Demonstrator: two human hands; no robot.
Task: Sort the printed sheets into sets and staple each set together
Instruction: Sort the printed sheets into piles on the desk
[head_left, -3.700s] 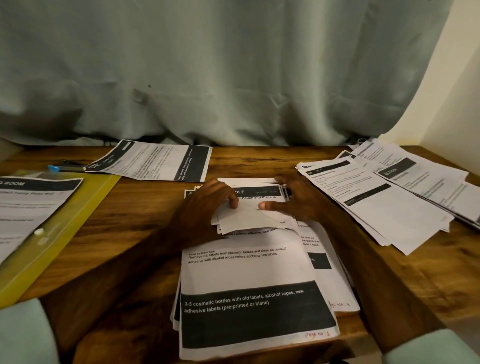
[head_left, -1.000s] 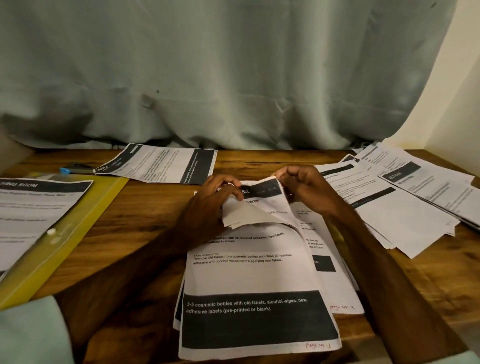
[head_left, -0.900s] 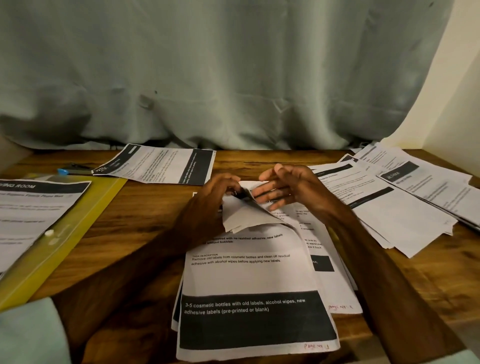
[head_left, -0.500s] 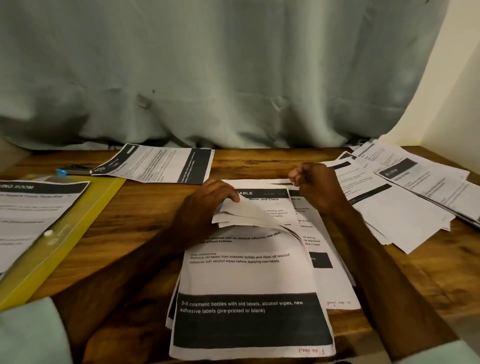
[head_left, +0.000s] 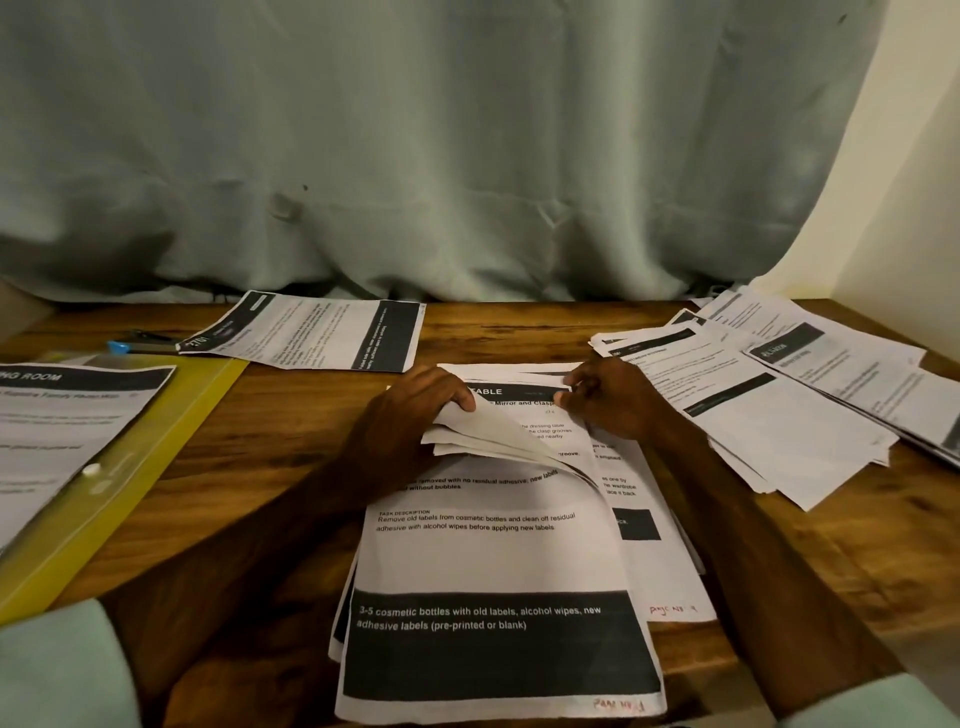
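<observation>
Several folded-back sheets (head_left: 483, 439) are gripped by the left hand (head_left: 410, 415); a lower sheet (head_left: 530, 415) is pinched by the right hand (head_left: 613, 400).

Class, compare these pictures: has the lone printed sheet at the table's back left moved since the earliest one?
No. The printed sheet still lies with its left corner beside the blue-tipped tool, as before.
</observation>
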